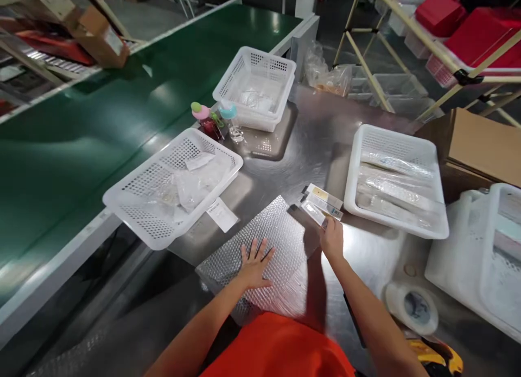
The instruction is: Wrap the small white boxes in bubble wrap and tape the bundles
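Note:
My left hand [255, 268] lies flat with fingers spread on a sheet of clear bubble wrap [280, 230] on the metal table. Ahead and to the right, my right hand [332, 237] has its fingers closed on the near end of a small white box [313, 211]. Right beside that box lie one or two similar slim boxes [323, 195]; their exact number is hard to make out. The fingertips of my right hand are partly hidden.
A white basket [171, 233] with clear plastic bags sits left, a paper label [222, 214] below it. Behind are another basket [285, 76], two bottles and a green conveyor [101, 116]. At right are a basket [442, 219] of wrapped packs, a tape roll [427, 309] and cardboard boxes.

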### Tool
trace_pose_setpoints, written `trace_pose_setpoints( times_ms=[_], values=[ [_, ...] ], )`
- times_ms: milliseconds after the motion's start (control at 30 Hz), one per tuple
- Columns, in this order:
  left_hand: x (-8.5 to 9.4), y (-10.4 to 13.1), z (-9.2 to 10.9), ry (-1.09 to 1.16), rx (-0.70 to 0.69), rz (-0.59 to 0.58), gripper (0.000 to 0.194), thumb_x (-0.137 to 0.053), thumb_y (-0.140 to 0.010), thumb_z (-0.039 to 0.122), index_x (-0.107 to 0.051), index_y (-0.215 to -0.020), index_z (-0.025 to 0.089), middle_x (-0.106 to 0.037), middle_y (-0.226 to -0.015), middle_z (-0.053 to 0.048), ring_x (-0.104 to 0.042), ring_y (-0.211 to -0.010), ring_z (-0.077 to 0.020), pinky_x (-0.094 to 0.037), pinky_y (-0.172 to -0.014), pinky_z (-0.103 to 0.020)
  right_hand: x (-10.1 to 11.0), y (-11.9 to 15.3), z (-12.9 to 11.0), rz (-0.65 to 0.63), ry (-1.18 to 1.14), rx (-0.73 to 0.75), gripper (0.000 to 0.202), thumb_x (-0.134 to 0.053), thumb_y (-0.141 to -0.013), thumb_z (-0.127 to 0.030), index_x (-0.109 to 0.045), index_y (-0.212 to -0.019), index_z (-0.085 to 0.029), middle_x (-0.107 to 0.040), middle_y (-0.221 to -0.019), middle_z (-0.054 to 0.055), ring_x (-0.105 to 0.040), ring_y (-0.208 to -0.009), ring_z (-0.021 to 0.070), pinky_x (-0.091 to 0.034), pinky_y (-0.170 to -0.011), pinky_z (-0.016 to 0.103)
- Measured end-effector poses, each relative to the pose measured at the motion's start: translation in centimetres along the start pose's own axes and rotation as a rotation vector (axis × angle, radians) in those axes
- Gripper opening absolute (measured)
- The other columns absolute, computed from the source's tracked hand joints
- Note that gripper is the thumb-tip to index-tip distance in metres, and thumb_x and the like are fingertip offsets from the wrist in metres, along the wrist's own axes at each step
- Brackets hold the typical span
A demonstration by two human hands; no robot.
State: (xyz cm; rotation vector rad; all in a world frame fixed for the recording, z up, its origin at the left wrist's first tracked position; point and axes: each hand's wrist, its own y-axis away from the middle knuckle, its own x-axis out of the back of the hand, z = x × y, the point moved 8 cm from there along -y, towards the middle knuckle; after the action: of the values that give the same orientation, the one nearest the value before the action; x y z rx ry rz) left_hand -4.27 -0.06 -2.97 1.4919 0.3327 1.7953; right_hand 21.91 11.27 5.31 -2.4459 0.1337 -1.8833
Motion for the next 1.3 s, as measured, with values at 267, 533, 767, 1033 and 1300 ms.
trace_pose_setpoints(
  times_ms=[267, 533, 767, 1033, 1300],
  values=[
    [-0.5, -0.7, 0.0, 0.006, -0.023, 0.042, 0.120, -0.067, -0.065, 0.073, 0.002, -0.155, 0.033, 0.023, -0.159, -0.013, 0.024, -0.142, -0.0486, 0.019, -0.099, -0.078, -3.8, 5.7, -9.6, -0.019, -0.283, 0.040, 0.033, -0.040, -0.092, -0.020, -0.052, -0.121, -0.014, -0.058, -0.105, 0.013, -0.052, -0.096, 0.0246, -0.047, -0.084, 0.040],
    [-0.4, -0.8, 0.1, 0.022, -0.034, 0.080, 0.121, -0.067, -0.065, 0.073, 0.003, -0.155, 0.034, 0.022, -0.160, -0.010, 0.023, -0.143, -0.0484, 0.017, -0.100, -0.078, -5.6, 6.2, -10.2, 0.008, -0.128, -0.030, 0.032, -0.041, -0.094, -0.024, -0.051, -0.123, -0.013, -0.056, -0.111, 0.016, -0.050, -0.102, 0.0273, -0.043, -0.087, 0.042],
    [-0.6, -0.9, 0.0, 0.020, -0.030, 0.094, 0.121, -0.068, -0.065, 0.073, 0.002, -0.155, 0.035, 0.022, -0.160, -0.010, 0.023, -0.143, -0.0481, 0.018, -0.100, -0.078, -5.7, 6.4, -10.2, 0.001, -0.129, -0.027, 0.031, -0.042, -0.095, -0.024, -0.051, -0.122, -0.014, -0.056, -0.113, 0.017, -0.050, -0.103, 0.0279, -0.043, -0.087, 0.043],
    [-0.4, -0.6, 0.0, 0.050, -0.044, 0.072, 0.120, -0.068, -0.066, 0.073, 0.004, -0.154, 0.034, 0.024, -0.160, -0.010, 0.025, -0.142, -0.0481, 0.020, -0.099, -0.077, -5.8, 6.4, -10.0, -0.010, -0.147, -0.016, 0.033, -0.040, -0.096, -0.026, -0.051, -0.124, -0.013, -0.056, -0.114, 0.017, -0.049, -0.103, 0.0278, -0.041, -0.087, 0.042],
    [-0.2, -0.4, 0.0, 0.019, -0.026, 0.054, 0.118, -0.067, -0.069, 0.069, 0.009, -0.153, 0.034, 0.025, -0.159, -0.009, 0.025, -0.142, -0.0484, 0.017, -0.100, -0.078, -4.7, 6.0, -10.0, 0.001, -0.207, -0.081, 0.034, -0.042, -0.094, -0.025, -0.052, -0.124, -0.013, -0.056, -0.112, 0.016, -0.049, -0.102, 0.0273, -0.041, -0.086, 0.041]
  ],
)
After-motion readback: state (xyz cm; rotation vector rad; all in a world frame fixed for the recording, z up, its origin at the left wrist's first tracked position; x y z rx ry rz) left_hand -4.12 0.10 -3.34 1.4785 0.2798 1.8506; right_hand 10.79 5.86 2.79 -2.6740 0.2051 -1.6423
